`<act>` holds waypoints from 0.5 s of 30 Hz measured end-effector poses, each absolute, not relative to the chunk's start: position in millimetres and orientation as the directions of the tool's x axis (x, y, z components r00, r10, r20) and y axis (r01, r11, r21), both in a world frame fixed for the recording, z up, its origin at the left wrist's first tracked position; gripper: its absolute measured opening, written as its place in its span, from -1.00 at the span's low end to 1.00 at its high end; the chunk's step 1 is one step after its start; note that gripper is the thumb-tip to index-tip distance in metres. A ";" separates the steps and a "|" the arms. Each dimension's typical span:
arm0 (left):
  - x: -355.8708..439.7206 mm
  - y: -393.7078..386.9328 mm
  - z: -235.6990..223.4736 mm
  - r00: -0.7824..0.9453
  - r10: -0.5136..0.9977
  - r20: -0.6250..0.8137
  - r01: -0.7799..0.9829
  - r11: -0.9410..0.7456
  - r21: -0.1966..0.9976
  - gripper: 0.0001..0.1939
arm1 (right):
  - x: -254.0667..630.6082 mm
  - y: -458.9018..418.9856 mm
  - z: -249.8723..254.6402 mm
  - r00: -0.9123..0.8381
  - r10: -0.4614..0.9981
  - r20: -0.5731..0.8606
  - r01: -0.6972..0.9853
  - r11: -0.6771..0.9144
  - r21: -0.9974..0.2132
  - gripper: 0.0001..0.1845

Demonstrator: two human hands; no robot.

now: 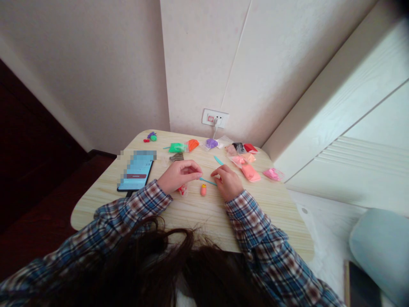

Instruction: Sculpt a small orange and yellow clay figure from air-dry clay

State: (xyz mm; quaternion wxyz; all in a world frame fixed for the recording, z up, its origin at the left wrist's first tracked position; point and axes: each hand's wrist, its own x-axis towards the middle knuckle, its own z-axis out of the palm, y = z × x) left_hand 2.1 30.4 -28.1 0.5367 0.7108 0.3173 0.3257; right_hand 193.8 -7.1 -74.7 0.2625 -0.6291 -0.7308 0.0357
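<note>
Thumb and forefinger of my left hand [179, 175] are pinched together, closed on something too small to make out. A thin blue modelling tool [208, 181] is gripped in my right hand [228, 184], and its tip reaches the left fingertips. Just below and between both hands stands a small clay figure [203, 191], pink at the bottom and yellow on top. Under my left wrist lies a clear bag with red clay [182, 190], partly hidden. A second blue tool [218, 160] rests on the table beyond my right hand.
A phone [136, 172] lies on the left of the wooden table [179, 217]. Along the back are bags of green [177, 147], orange [193, 145] and purple clay [211, 143]. Pink clay packets [251, 173] lie at right. Small clay pieces [153, 137] sit at the far left corner.
</note>
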 end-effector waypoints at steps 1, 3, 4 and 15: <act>2.0 30.6 -28.5 0.586 0.801 0.125 0.103 -0.227 0.969 -0.80 | 193.7 -6.9 -74.7 -0.072 0.938 0.338 0.898 0.209 -0.388 -0.78; 1.9 31.0 -29.5 0.587 0.799 0.130 0.104 -0.234 0.967 -0.80 | 193.5 -6.5 -74.4 -0.073 0.941 0.330 0.892 0.210 -0.401 -0.80; 1.9 31.2 -29.9 0.590 0.797 0.132 0.104 -0.237 0.966 -0.80 | 193.4 -6.3 -74.2 -0.073 0.943 0.324 0.888 0.209 -0.409 -0.80; 2.4 29.7 -28.2 0.596 0.794 0.122 0.106 -0.228 0.968 -0.81 | 191.1 -13.0 -56.1 -0.014 0.838 0.545 0.768 0.358 -0.532 -0.82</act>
